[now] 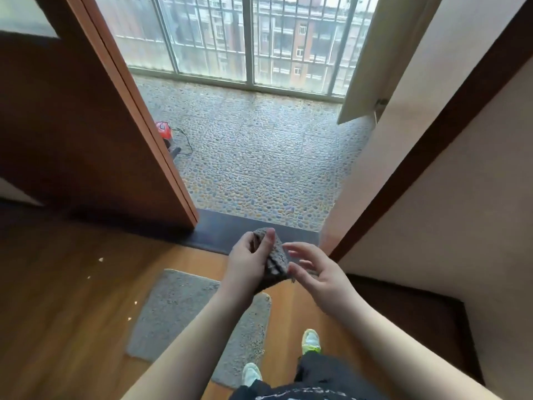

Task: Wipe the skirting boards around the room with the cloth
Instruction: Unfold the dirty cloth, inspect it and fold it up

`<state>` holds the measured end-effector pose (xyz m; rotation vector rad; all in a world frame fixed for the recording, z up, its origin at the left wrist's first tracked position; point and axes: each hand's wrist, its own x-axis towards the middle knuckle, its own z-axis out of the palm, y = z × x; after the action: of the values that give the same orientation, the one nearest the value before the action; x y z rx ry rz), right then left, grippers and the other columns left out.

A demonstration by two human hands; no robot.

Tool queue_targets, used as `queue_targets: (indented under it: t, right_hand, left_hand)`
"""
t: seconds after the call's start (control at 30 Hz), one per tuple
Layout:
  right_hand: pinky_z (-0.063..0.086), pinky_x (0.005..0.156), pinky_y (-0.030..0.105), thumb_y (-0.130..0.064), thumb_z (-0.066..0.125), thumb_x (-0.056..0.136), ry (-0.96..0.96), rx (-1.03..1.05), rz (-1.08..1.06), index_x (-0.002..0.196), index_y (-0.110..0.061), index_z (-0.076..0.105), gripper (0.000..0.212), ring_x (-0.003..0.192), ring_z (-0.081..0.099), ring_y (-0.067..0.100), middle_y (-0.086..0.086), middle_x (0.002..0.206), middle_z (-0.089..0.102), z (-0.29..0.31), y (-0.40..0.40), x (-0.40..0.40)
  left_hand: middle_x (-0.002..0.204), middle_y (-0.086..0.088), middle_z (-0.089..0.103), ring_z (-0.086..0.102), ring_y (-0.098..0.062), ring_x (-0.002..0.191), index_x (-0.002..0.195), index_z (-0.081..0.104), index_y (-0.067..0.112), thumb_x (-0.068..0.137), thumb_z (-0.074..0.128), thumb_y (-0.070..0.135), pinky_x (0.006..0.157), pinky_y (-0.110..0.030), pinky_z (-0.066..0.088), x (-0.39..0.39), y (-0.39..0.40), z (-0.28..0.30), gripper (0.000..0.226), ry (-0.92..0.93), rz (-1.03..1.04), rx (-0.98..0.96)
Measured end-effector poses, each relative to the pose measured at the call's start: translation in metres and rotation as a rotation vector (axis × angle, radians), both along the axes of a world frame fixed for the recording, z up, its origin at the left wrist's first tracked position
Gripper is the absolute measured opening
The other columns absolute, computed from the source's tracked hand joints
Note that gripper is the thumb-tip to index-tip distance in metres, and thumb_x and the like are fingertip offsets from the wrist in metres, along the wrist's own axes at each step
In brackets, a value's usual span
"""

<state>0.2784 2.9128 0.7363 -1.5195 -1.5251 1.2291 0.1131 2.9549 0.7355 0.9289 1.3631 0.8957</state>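
I look down from the head camera at both hands in front of an open doorway. My left hand (250, 256) grips the cloth (275, 262) — a grey, textured rag, folded, with the thumb pressed on its upper edge and the fingers curled behind it. The cloth is held in the air above the wooden floor (72, 284), just before the dark threshold strip (219, 229). My right hand (317, 272) is just beside the cloth with the fingers spread and relaxed; it holds nothing, and I cannot tell if the fingertips touch the lower corner of the rag.

Under the arms lies a grey mat (178, 310) on the floor, and two light green shoes (311, 340) stand near its right edge. At the right a dark brown skirting board (427, 157) runs along the pale wall (476, 212) down to the doorway. At the left a brown door (86, 125) stands open. Behind the threshold there is a pebble-pattern balcony floor (265, 157), a red object (164, 130) with a black cable partly hidden by the door, and a barred window (248, 39).
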Motion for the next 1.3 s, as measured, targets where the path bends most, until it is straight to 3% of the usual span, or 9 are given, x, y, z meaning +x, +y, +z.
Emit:
queue_targets:
  t: [0.1,0.2,0.37,0.57,0.7,0.83,0.93,1.03,1.3]
  right_hand:
    - [0.05,0.096,0.021,-0.048,0.07,0.086,0.143,-0.092,0.084,0.131,-0.035,0.054,0.05,0.117,0.059,0.002,-0.013,0.124,0.064,-0.008,0.018,-0.004]
    - [0.054,0.095,0.029,-0.054,0.074,0.079,0.128,-0.046,0.045,0.132,-0.031,0.057,0.06,0.115,0.061,0.002,-0.013,0.122,0.066,-0.012,0.042,0.005]
    - [0.056,0.089,0.029,-0.038,0.06,0.093,0.129,-0.023,0.088,0.125,-0.024,0.064,0.035,0.105,0.067,0.004,-0.01,0.111,0.072,-0.012,0.09,0.028]
    - [0.055,0.088,0.029,-0.042,0.067,0.087,0.193,-0.053,0.218,0.127,-0.024,0.062,0.044,0.105,0.068,0.008,-0.008,0.112,0.072,-0.014,0.12,0.035]
    - [0.054,0.077,0.027,-0.025,0.06,0.097,0.176,-0.02,0.211,0.111,-0.025,0.068,0.016,0.086,0.067,0.006,-0.012,0.091,0.072,-0.017,0.135,0.032]
    - [0.047,0.062,0.026,-0.021,0.052,0.102,0.224,-0.054,0.228,0.098,-0.023,0.068,0.017,0.069,0.058,0.009,-0.007,0.075,0.065,-0.007,0.148,0.022]
    - [0.043,0.054,0.009,-0.022,0.048,0.103,0.219,-0.082,0.246,0.096,-0.018,0.064,0.018,0.074,0.056,0.006,-0.002,0.083,0.061,-0.001,0.155,0.006]
    - [0.042,0.051,0.007,-0.024,0.047,0.103,0.221,-0.103,0.27,0.099,-0.015,0.063,0.019,0.08,0.055,0.012,0.003,0.09,0.06,0.004,0.157,-0.02]
    - [0.055,0.07,0.017,-0.038,0.053,0.097,0.259,-0.197,0.361,0.097,-0.03,0.07,0.019,0.094,0.066,0.008,-0.009,0.095,0.071,0.008,0.135,-0.132]
  left_hand:
    - [0.098,-0.008,0.074,0.073,-0.024,0.092,0.107,0.062,0.016,0.081,0.056,0.069,0.081,-0.043,0.06,0.002,0.01,0.004,0.059,-0.011,0.006,0.029]
    - [0.105,-0.011,0.073,0.073,-0.024,0.096,0.119,0.059,0.009,0.092,0.055,0.05,0.079,-0.034,0.06,0.013,0.017,0.008,0.049,-0.084,-0.028,-0.008]
    - [0.113,-0.001,0.074,0.067,-0.016,0.112,0.124,0.063,0.021,0.102,0.055,0.018,0.099,-0.035,0.051,0.026,0.038,0.007,0.023,-0.052,-0.026,-0.018]
    - [0.108,0.006,0.075,0.067,-0.008,0.108,0.113,0.066,0.03,0.103,0.052,0.017,0.093,-0.026,0.053,0.04,0.052,0.016,0.021,-0.008,0.079,-0.032]
    - [0.101,0.009,0.075,0.068,-0.004,0.101,0.111,0.067,0.027,0.098,0.061,0.016,0.09,-0.022,0.053,0.035,0.048,0.018,0.018,0.164,0.194,0.036]
    - [0.093,0.016,0.074,0.068,-0.001,0.093,0.107,0.069,0.029,0.094,0.068,0.025,0.079,-0.019,0.053,0.01,0.034,0.017,0.014,0.283,0.396,0.058]
    - [0.089,0.015,0.073,0.067,-0.003,0.091,0.101,0.07,0.03,0.093,0.068,0.027,0.074,-0.018,0.051,-0.016,0.019,0.017,0.008,0.288,0.518,0.06]
    - [0.084,0.013,0.073,0.066,-0.001,0.084,0.097,0.07,0.026,0.093,0.068,0.021,0.07,-0.014,0.049,-0.042,0.004,0.018,0.006,0.261,0.602,0.117]
    - [0.085,0.014,0.074,0.068,-0.001,0.082,0.085,0.073,0.03,0.088,0.073,0.024,0.085,-0.037,0.058,-0.141,-0.048,0.014,0.006,0.346,0.854,0.185]
